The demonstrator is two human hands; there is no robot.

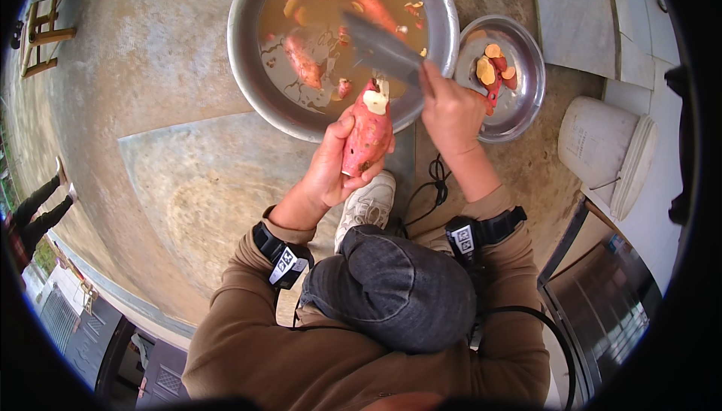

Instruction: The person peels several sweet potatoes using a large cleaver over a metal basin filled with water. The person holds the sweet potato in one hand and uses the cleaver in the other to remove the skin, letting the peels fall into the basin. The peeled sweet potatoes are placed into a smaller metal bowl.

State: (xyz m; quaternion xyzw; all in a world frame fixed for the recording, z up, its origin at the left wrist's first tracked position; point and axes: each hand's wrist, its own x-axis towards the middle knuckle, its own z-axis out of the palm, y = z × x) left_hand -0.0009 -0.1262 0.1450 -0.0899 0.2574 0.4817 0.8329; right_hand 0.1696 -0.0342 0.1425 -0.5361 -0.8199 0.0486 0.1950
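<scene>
My left hand (333, 163) grips a red-skinned sweet potato (368, 137), its pale flesh bared at the upper end. Just above that cut end, my right hand (454, 106) holds a cleaver (383, 47) by the handle; the blade is blurred. Both hands are over the near rim of a large metal basin (243, 55). Whole sweet potatoes (303, 62) and several cut scraps (344, 88) lie in its murky water. Beside it, a smaller metal bowl (533, 72) contains cut sweet potato pieces (486, 70) and a red-handled tool (494, 90), partly hidden among them.
A white plastic bucket (598, 151) lies at the right. A black cable (437, 177) runs over the concrete floor near my shoe (366, 202). At far left are a wooden stool (48, 33) and another person's legs (42, 202). A dark-framed glass panel (601, 298) is at lower right.
</scene>
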